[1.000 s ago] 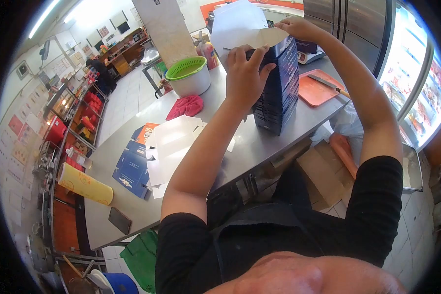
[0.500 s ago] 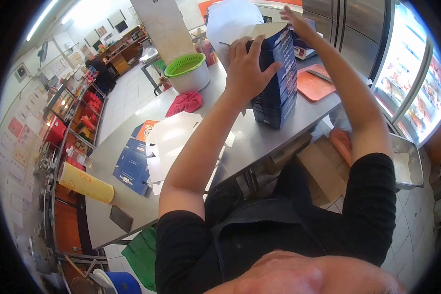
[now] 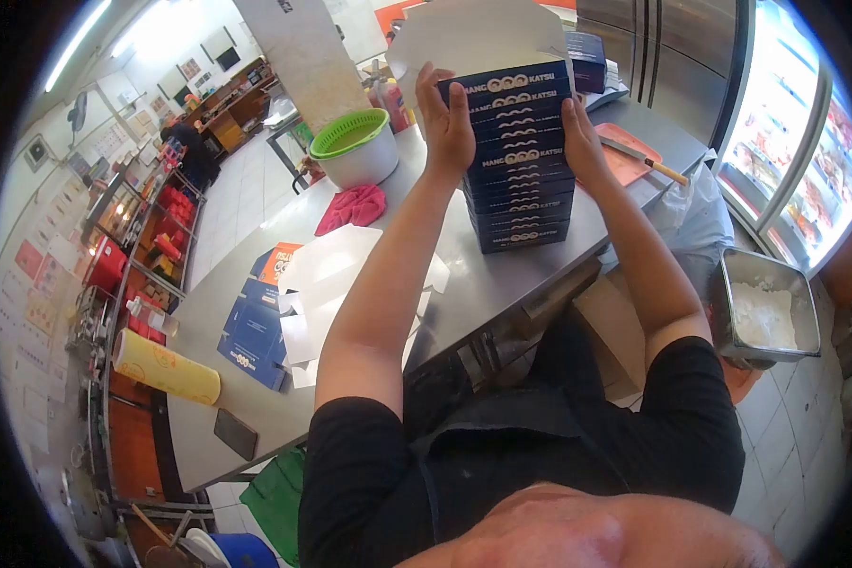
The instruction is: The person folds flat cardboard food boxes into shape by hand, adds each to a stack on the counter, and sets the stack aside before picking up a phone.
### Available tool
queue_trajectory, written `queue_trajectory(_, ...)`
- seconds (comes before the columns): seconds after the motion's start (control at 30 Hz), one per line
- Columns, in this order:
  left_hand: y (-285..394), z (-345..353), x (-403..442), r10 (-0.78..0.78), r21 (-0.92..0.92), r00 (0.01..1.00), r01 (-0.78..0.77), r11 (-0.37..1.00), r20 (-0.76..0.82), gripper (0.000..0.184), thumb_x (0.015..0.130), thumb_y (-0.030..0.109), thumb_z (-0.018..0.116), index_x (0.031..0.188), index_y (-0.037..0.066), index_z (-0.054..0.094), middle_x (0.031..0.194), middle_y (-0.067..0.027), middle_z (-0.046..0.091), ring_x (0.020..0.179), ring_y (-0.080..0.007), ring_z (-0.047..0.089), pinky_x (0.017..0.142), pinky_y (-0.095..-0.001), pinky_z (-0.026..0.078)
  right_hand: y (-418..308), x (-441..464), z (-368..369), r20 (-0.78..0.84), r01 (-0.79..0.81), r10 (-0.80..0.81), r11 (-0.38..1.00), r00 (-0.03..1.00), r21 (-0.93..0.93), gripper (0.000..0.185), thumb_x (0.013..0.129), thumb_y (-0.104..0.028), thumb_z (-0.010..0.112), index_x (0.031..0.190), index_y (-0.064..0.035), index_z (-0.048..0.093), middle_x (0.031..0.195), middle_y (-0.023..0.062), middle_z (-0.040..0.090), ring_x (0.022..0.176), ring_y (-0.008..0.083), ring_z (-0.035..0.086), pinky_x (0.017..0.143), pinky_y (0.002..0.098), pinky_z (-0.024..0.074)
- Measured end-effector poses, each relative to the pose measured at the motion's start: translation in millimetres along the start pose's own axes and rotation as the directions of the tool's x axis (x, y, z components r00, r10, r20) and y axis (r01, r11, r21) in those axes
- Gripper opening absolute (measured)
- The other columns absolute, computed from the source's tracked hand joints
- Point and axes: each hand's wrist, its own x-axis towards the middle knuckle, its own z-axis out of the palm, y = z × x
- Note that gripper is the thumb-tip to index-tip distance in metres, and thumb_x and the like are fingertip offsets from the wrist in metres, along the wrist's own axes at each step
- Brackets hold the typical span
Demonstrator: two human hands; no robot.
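Note:
A tall stack of dark blue boxes (image 3: 523, 180) stands on the steel table (image 3: 483, 293), its printed fronts facing me. The top box has its white lid (image 3: 478, 36) raised. My left hand (image 3: 448, 128) presses on the left side of the upper stack, thumb up and fingers partly behind it. On the right side, at about the same height, my right hand (image 3: 582, 137) lies against the boxes, its fingers partly hidden. Flat unfolded cartons, white (image 3: 327, 284) and blue (image 3: 253, 327), lie on the table left of my left forearm.
A pink cloth (image 3: 351, 208) lies before a white bowl with a green strainer (image 3: 352, 135). A knife rests on an orange tray (image 3: 620, 151). A yellow roll (image 3: 166, 366) and a phone (image 3: 235, 434) are at left. A metal pan (image 3: 767, 308) stands right. A person (image 3: 191, 147) is far off.
Both hands have come to the two sides of the stack; my right hand moved down from above. The stack has turned its printed fronts toward me, and the top lid now stands up.

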Motion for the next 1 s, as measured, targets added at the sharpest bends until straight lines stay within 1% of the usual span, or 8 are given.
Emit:
queue_trajectory(0.07, -3.9, 3.7, 2.2, -0.007, -0.058, 1.0, 0.007, 0.998, -0.001, 0.046, 0.11, 0.043, 0.044, 0.128, 0.002, 0.047, 0.146, -0.0267, 0.044, 0.141, -0.0407, 0.039, 0.119, -0.0477, 0.026, 5.4, -8.8, 4.9, -0.024, 0.12, -0.12, 0.992, 0.993, 0.027, 0.064, 0.113, -0.046, 0.031, 0.163, -0.0058, 0.024, 0.163, 0.0175, 0.033, 0.151, 0.0267, 0.031, 0.123, 0.0349, 0.0225)
queue_trajectory(0.33, -12.4, 8.7, 4.2, -0.054, -0.204, 0.996, 0.067, 0.977, 0.068, 0.043, 0.11, 0.042, 0.045, 0.129, 0.003, 0.046, 0.148, -0.0279, 0.043, 0.137, -0.0395, 0.043, 0.118, -0.0455, 0.028, 15.9, -25.7, 7.5, -0.069, 0.072, -0.068, 0.996, 0.995, 0.053, 0.068, 0.112, -0.05, 0.029, 0.161, -0.0031, 0.027, 0.163, 0.0186, 0.034, 0.151, 0.0297, 0.03, 0.123, 0.0392, 0.0215)
queue_trajectory(0.47, -10.0, -2.4, 8.7, -0.036, -0.041, 0.988, 0.043, 0.998, 0.153, 0.049, 0.109, 0.045, 0.045, 0.134, 0.003, 0.044, 0.151, -0.0283, 0.039, 0.142, -0.0412, 0.038, 0.12, -0.046, 0.027, 12.8, -19.0, -1.1, -0.044, 0.102, -0.102, 0.995, 0.994, 0.01, 0.071, 0.111, -0.053, 0.029, 0.16, -0.0016, 0.028, 0.163, 0.0196, 0.033, 0.152, 0.0312, 0.028, 0.124, 0.0402, 0.0203)
queue_trajectory(0.73, 5.1, -39.7, 6.1, 0.067, 0.286, 0.979, -0.121, 0.951, 0.192, 0.073, 0.104, 0.053, 0.053, 0.151, 0.001, 0.034, 0.155, -0.0302, 0.036, 0.145, -0.0445, 0.034, 0.121, -0.0479, 0.024, -39.7, -2.8, -11.1, -0.232, 0.248, -0.364, 0.878, 0.902, -0.41, 0.071, 0.105, -0.064, 0.036, 0.156, -0.0147, 0.038, 0.162, 0.0166, 0.035, 0.152, 0.0355, 0.029, 0.125, 0.0518, 0.0176)
queue_trajectory(0.83, 32.6, -90.1, -30.7, -0.045, 0.363, 0.954, -0.069, 0.929, 0.297, 0.077, 0.1, 0.05, 0.063, 0.149, -0.003, 0.036, 0.153, -0.031, 0.037, 0.145, -0.0449, 0.034, 0.121, -0.0483, 0.027, -68.2, -15.1, -15.6, -0.142, 0.412, -0.517, 0.795, 0.844, -0.446, 0.068, 0.105, -0.062, 0.037, 0.154, -0.0146, 0.04, 0.16, 0.0166, 0.038, 0.15, 0.0354, 0.032, 0.124, 0.051, 0.0192)
queue_trajectory(0.93, 66.5, -158.2, -101.3, -0.438, 0.614, 0.671, -0.032, 0.789, 0.598, 0.078, 0.093, 0.048, 0.071, 0.148, 0.001, 0.043, 0.153, -0.0299, 0.039, 0.142, -0.0471, 0.037, 0.118, -0.051, 0.033, -68.9, -25.5, -16.1, -0.068, 0.615, -0.712, 0.647, 0.699, -0.451, 0.056, 0.105, -0.05, 0.047, 0.143, -0.0086, 0.05, 0.148, 0.0173, 0.049, 0.141, 0.0341, 0.043, 0.118, 0.0492, 0.0299)
queue_trajectory(0.97, 81.5, -176.1, -127.3, -0.583, 0.712, 0.519, -0.073, 0.699, 0.625, 0.077, 0.091, 0.048, 0.073, 0.147, 0.003, 0.046, 0.155, -0.0291, 0.039, 0.142, -0.0468, 0.039, 0.117, -0.0522, 0.034, -69.8, -33.7, -12.7, -0.058, 0.65, -0.739, 0.625, 0.671, -0.433, 0.053, 0.105, -0.048, 0.05, 0.139, -0.0075, 0.052, 0.145, 0.0177, 0.052, 0.139, 0.0338, 0.045, 0.116, 0.05, 0.0323)
queue_trajectory(1.0, 100.9, -190.1, -153.4, -0.695, 0.79, 0.454, -0.034, 0.613, 0.558, 0.074, 0.092, 0.049, 0.072, 0.146, 0.005, 0.048, 0.156, -0.0275, 0.039, 0.141, -0.046, 0.04, 0.116, -0.0515, 0.037, -69.0, -41.8, -7.5, -0.023, 0.68, -0.751, 0.61, 0.66, -0.407, 0.051, 0.104, -0.047, 0.052, 0.136, -0.0075, 0.052, 0.143, 0.018, 0.053, 0.137, 0.0334, 0.046, 0.115, 0.05, 0.0335)
